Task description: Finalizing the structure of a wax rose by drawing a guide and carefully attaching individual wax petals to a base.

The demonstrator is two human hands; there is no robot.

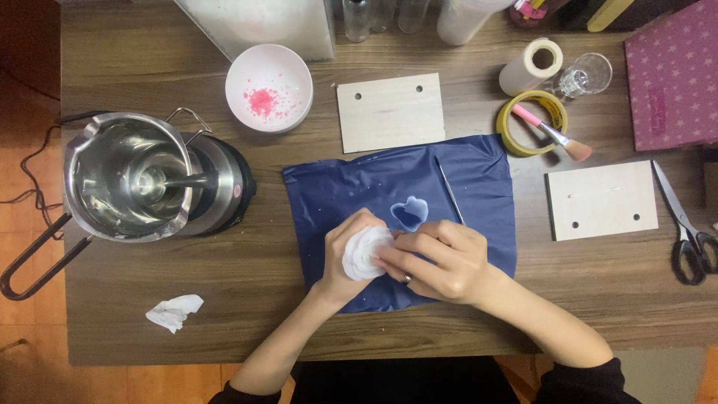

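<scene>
The hands are covering most of the white wax flower (364, 253), so its underside is staying hidden. The picture's top edge is cutting off the glass jars (359, 16) along the table's far edge.

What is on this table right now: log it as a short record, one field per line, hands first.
left hand: left hand cups a white flower-shaped piece
right hand: right hand presses fingertips on the same piece, ring on one finger
under hands: blue sheet with a pale heart-shaped ring and a thin metal rod
left side: steel pouring pot on a round heater, crumpled tissue
top: white bowl with pink bits
right side: two wooden boards, tape roll, pink brush, scissors
</scene>
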